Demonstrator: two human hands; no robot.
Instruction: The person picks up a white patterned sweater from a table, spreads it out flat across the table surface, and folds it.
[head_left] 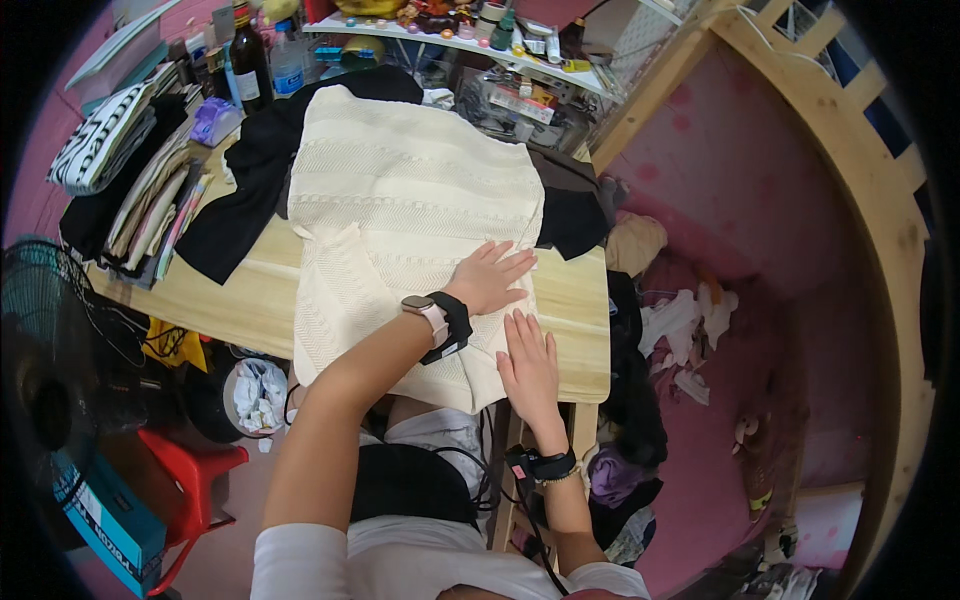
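On table (250, 290), pressed both hands, left hand (490, 278) and right hand (528, 362), flat and open on cream knit sweater (400, 200); black garment (250, 180) beneath mostly hidden.

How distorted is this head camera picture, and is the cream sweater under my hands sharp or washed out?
Head view: strong fisheye, so the wooden table edge and bed rail curve, with black corners at the rim. The cream sweater is evenly lit, its knit ribs readable, no glare. Left hand and right hand look sharp; the fan sits in dim shadow.

a cluttered home bedroom: wooden bunk bed frame (850, 170), strewn clothes (690, 320).
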